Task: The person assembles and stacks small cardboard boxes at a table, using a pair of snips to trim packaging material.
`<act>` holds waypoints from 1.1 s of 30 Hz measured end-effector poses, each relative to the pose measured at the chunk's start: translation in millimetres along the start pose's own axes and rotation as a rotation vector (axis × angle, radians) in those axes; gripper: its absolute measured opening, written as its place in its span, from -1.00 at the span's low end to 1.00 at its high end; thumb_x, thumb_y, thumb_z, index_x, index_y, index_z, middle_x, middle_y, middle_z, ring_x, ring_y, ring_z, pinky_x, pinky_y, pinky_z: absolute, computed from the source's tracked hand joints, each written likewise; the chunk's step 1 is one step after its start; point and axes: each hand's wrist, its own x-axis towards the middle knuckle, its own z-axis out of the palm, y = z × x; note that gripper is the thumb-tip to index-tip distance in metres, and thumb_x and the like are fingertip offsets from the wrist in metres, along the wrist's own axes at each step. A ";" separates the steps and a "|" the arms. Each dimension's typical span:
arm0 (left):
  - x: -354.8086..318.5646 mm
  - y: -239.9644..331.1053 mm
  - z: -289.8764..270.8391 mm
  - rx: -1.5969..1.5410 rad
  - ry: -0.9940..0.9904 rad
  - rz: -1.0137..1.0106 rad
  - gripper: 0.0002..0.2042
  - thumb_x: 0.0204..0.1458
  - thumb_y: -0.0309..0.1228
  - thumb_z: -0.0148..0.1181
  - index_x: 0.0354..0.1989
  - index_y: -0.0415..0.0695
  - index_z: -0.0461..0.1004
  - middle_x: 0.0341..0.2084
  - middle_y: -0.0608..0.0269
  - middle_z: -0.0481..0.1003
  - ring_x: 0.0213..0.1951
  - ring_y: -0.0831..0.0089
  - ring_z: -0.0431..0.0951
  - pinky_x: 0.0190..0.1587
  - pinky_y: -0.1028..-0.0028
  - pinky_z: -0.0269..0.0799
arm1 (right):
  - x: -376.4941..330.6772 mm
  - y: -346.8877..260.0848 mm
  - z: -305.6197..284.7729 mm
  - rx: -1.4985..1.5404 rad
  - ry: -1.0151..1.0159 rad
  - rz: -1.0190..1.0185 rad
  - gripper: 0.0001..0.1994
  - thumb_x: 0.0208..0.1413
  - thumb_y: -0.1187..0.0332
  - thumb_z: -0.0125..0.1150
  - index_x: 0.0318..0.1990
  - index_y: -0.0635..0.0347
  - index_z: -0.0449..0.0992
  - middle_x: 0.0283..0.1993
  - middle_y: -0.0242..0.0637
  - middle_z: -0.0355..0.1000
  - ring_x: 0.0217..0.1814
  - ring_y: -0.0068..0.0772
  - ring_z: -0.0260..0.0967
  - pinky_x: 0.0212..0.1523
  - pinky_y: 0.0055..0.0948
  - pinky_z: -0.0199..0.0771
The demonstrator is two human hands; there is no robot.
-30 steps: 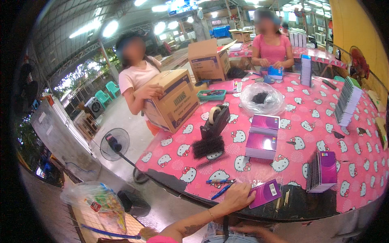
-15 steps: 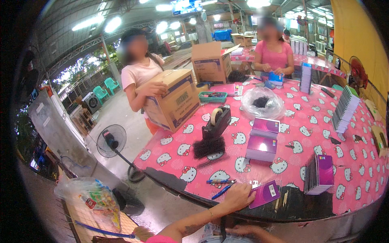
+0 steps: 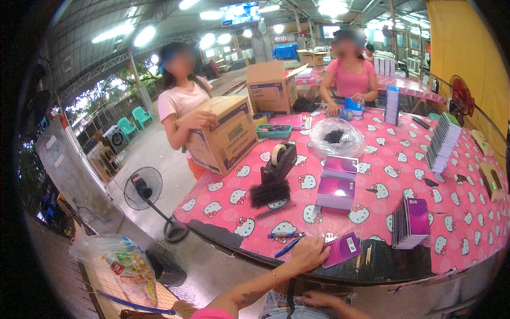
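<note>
My left hand (image 3: 309,254) is at the near table edge, its fingers closed on the left edge of a small purple spiral notebook (image 3: 342,251), which lies tilted on the table. Two blue pens (image 3: 287,248) rest just left of that hand. Below the table edge, over my lap, my right hand (image 3: 319,299) has its fingers stretched out with nothing seen in them. Farther in are stacks of purple notebooks (image 3: 336,194). Another spiral-bound stack (image 3: 410,224) stands to the right. Black spiral coils (image 3: 270,194) lie beside a black tape dispenser (image 3: 279,162).
A person in light pink holds a cardboard box (image 3: 226,135) at the left table edge; another in pink handles a blue booklet (image 3: 353,106) across the table. A plastic bag of coils (image 3: 337,138), a green tray (image 3: 273,131) and a standing fan (image 3: 143,187) are around.
The view has shifted slightly. The far person's one hand has lowered to the table beside the blue booklet. My left hand stays at the purple notebook.
</note>
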 end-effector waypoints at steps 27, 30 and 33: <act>-6.6 1.4 -8.2 0.015 -0.058 -0.052 -0.71 0.15 -0.17 0.19 -0.35 -0.19 0.45 -0.43 -0.03 0.47 -0.36 -0.02 0.51 -0.31 0.10 0.40 | -94.0 26.1 41.7 -0.056 0.792 -0.031 -0.56 0.06 0.17 0.27 0.06 0.22 0.50 -0.08 0.15 0.53 -0.01 0.26 0.48 0.04 0.08 0.47; -2.8 3.0 -4.7 0.018 -0.037 -0.049 -0.70 0.15 -0.16 0.18 -0.36 -0.19 0.44 -0.45 -0.02 0.47 -0.37 -0.01 0.50 -0.32 0.10 0.39 | -77.5 52.2 46.9 -0.133 0.787 -0.041 -0.52 0.06 0.18 0.27 0.09 0.24 0.46 -0.07 0.19 0.52 -0.01 0.28 0.48 0.05 0.07 0.47; -3.9 3.3 -3.3 0.032 -0.035 -0.046 -0.70 0.16 -0.15 0.18 -0.37 -0.18 0.44 -0.46 -0.02 0.46 -0.37 0.00 0.50 -0.32 0.10 0.38 | -71.8 58.7 50.8 -0.169 0.813 -0.016 -0.51 0.07 0.20 0.24 0.14 0.25 0.43 -0.03 0.23 0.50 0.00 0.31 0.47 0.06 0.08 0.47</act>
